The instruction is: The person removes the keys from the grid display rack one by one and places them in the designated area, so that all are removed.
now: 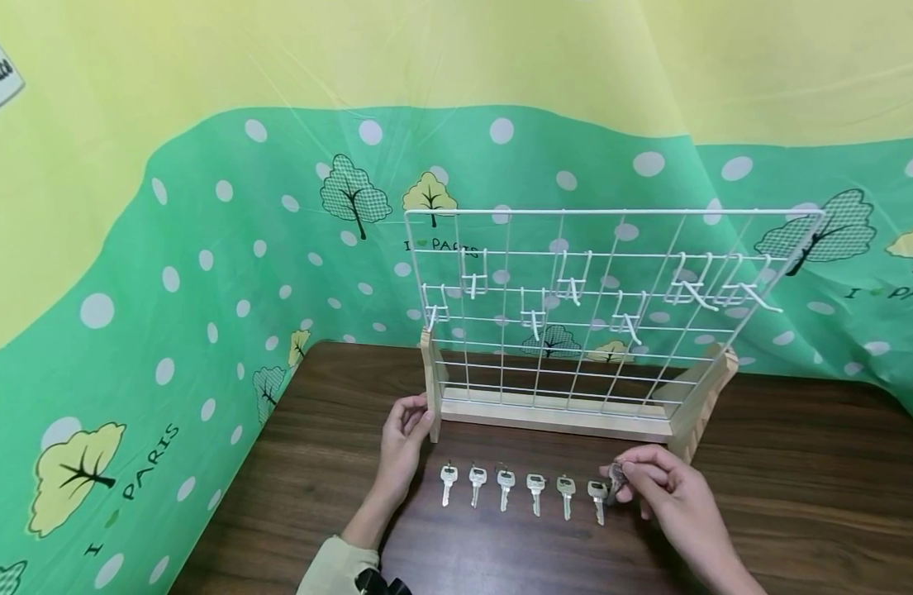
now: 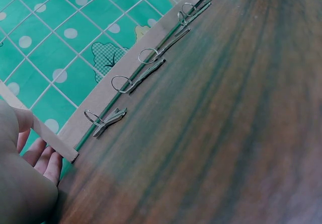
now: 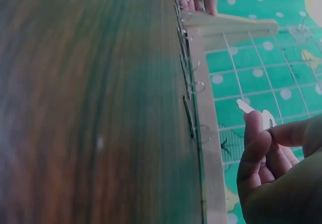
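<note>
My right hand (image 1: 672,496) pinches a silver key (image 3: 244,106) between thumb and fingers, raised off the table beside the right end of a row of keys. Those several silver keys (image 1: 535,487), each with a ring, lie spaced out on the table before a white wire grid rack (image 1: 560,343). My left hand (image 1: 404,442) grips the rack's left wooden side panel (image 1: 431,380), thumb on one side and fingers on the other in the left wrist view. Several white hooks (image 1: 571,289) hang on the grid at two heights, with no keys on them.
The rack's wooden base bar (image 1: 553,417) and right side panel (image 1: 705,397) stand on the dark wood-grain table (image 1: 813,487). A green and yellow printed cloth (image 1: 203,215) hangs behind and to the left.
</note>
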Motion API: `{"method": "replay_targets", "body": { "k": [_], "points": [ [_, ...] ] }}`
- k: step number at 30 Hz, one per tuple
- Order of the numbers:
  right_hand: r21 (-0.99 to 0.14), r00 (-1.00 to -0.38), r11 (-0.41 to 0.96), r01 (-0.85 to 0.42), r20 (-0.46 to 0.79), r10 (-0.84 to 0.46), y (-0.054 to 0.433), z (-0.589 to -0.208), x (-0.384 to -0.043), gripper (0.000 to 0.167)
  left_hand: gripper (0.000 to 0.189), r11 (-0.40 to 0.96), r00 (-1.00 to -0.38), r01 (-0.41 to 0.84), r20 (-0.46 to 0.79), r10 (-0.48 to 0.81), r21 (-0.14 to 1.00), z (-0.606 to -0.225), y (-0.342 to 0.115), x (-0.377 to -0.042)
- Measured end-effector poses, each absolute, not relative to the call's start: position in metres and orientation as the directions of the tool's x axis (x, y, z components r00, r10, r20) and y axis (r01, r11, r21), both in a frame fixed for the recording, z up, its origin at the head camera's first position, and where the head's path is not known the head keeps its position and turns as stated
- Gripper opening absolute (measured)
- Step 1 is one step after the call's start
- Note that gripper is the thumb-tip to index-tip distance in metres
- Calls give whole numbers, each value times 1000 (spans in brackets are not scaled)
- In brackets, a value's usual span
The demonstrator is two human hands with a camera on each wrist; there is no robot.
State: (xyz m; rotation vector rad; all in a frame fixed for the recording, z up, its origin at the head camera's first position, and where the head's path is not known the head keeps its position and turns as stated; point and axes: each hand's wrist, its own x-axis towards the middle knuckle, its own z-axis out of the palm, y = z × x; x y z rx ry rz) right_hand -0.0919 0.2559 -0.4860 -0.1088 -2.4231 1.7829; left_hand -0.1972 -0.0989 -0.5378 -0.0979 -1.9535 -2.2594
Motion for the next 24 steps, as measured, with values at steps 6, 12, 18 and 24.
{"method": "replay_targets", "body": {
  "k": [6, 12, 18, 24],
  "points": [
    [-932, -990, 360, 47, 5, 141, 273, -489, -91, 13, 30, -134, -987, 153, 145, -69, 979, -537, -99, -197],
    [-903, -991, 417, 103, -56, 124, 287, -493, -92, 11, 31, -132, -987, 151, 142, -75, 980, -537, -99, -196],
    [-897, -992, 425, 119, -93, 81, 295, -503, -94, 12, 31, -137, -988, 145, 137, -72, 980, -537, -100, -196],
    [-907, -995, 415, 66, -29, 95, 299, -516, -96, 9, 31, -142, -988, 146, 137, -72, 979, -536, -99, -196]
  ]
}}
